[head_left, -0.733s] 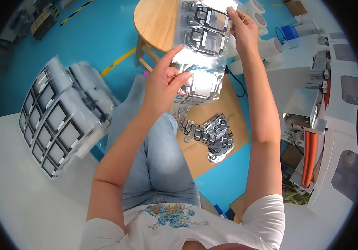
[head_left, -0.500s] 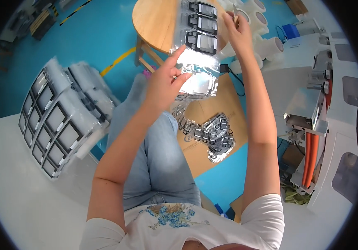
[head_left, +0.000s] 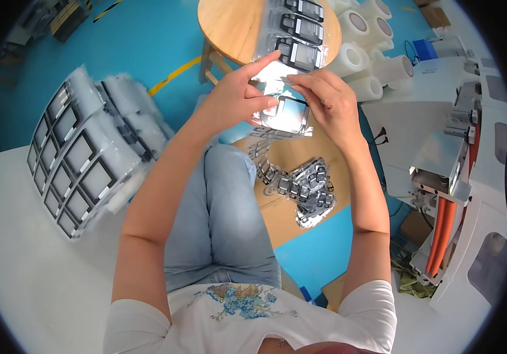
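A long strip of clear film (head_left: 303, 53) carrying black-framed panels runs from the round wooden stool's top toward me and hangs down in front of my knees. My left hand (head_left: 236, 97) grips the strip's left edge, its thumb over a panel and its index finger stretched along the film. On the other side my right hand (head_left: 331, 100) is closed in a pinch over the shiny gap between two panels. A thin greyish sliver shows at its fingertips; glare hides what kind of thing it is. Below, the strip's lower end lies in a folded heap (head_left: 312, 192) on flat cardboard (head_left: 277, 221).
Stacks of black-framed sheets (head_left: 76, 159) stand on the white table (head_left: 23, 248) at left. The wooden stool (head_left: 230, 29) is ahead, with white film rolls (head_left: 377, 35) to its right. A white machine (head_left: 472, 236) with orange tubes (head_left: 440, 236) stands at right.
My right hand has come down and left, from beside the stool to the strip near my left hand. My left hand keeps its hold on the strip. The whole view has shifted slightly.
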Available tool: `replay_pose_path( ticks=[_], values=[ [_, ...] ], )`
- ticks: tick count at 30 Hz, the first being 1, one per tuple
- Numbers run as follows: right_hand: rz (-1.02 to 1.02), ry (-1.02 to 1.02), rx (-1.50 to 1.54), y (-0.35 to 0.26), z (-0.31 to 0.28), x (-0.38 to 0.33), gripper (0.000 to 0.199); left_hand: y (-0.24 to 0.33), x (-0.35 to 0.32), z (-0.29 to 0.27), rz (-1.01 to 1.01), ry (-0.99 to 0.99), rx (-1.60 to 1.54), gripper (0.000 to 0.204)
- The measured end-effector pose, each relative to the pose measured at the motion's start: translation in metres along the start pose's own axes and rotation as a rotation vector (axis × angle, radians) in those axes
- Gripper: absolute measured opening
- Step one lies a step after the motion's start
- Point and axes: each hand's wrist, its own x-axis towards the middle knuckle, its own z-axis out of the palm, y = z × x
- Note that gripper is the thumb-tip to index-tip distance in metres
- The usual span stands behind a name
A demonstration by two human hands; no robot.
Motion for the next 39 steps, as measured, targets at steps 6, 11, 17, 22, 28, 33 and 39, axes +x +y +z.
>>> replay_pose_path(
  ticks=[6,11,17,22,28,33,39],
  values=[
    [-0.150,-0.028,-0.207,0.003,0.015,0.003,0.034,0.000,0.003,0.004,-0.026,-0.026,-0.114,0.082],
    [0.104,-0.186,-0.601,-0.020,-0.032,-0.016,0.021,-0.001,-0.002,-0.001,0.027,-0.006,0.020,0.078],
    [0.642,0.046,0.401,-0.013,-0.040,-0.076,0.032,0.009,-0.019,0.022,0.112,0.068,-0.015,0.076],
    [0.562,-0.006,0.528,-0.038,-0.052,-0.044,0.007,-0.034,-0.021,0.042,0.278,0.060,-0.419,0.071],
    [0.403,0.408,0.600,-0.013,-0.081,0.053,0.016,-0.041,-0.032,0.078,0.220,0.093,-0.323,0.032],
    [0.671,0.381,0.773,0.092,-0.035,0.095,0.015,0.009,-0.017,0.058,0.383,0.353,-0.389,0.066],
    [0.714,0.250,0.486,0.095,0.011,0.101,0.025,-0.015,0.003,0.027,0.191,0.336,-0.097,0.059]
  ],
)
